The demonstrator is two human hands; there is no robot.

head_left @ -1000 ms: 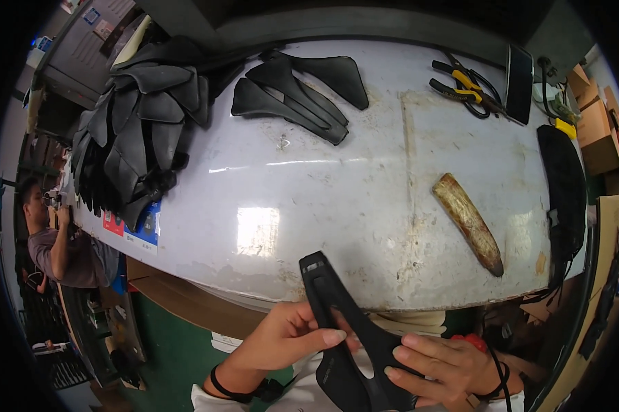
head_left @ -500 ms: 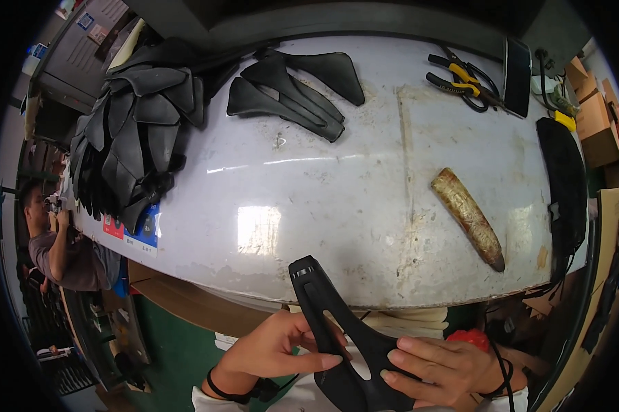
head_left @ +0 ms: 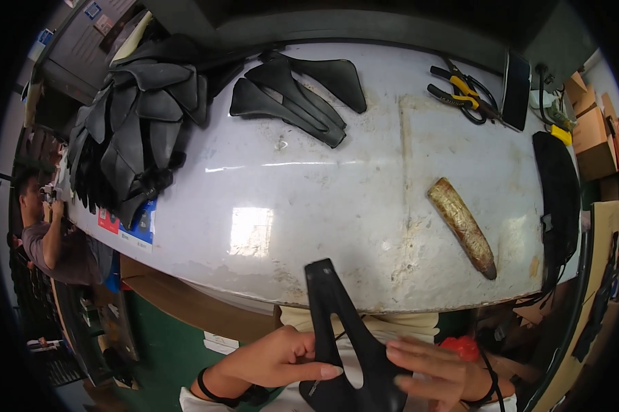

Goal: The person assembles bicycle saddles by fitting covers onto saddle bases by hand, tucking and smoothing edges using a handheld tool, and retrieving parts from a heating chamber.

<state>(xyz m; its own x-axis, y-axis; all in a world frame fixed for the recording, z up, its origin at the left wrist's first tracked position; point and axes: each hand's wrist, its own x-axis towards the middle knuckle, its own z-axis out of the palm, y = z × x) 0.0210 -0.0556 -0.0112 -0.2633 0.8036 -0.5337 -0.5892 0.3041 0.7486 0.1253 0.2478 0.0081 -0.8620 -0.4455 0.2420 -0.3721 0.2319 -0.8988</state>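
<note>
A black bicycle saddle (head_left: 338, 316) with a long slot down its middle is held over my lap, its narrow end pointing away toward the table edge. My left hand (head_left: 282, 360) grips its left side, the thumb lying on top and the other fingers curled at the edge. At the saddle's right side is my right hand (head_left: 433, 371), slightly blurred, with fingers stretched and apart; its fingertips are at the edge, and I cannot tell whether they touch. On the table lies a tapered brown stick-like piece (head_left: 462, 226) with a glossy, mottled surface.
The white table (head_left: 309, 213) carries a heap of black saddle-shaped pieces (head_left: 141, 123) at left and several more (head_left: 292, 96) at the back. Yellow-black pliers (head_left: 460, 93), a dark phone-like slab (head_left: 515, 89) and a black pouch (head_left: 556, 199) lie right. A person (head_left: 55, 233) sits left.
My right hand has loosened from the saddle, its fingers now stretched out. The saddle has turned slightly more upright, its underside detail at the tip no longer showing. The left hand keeps its grip.
</note>
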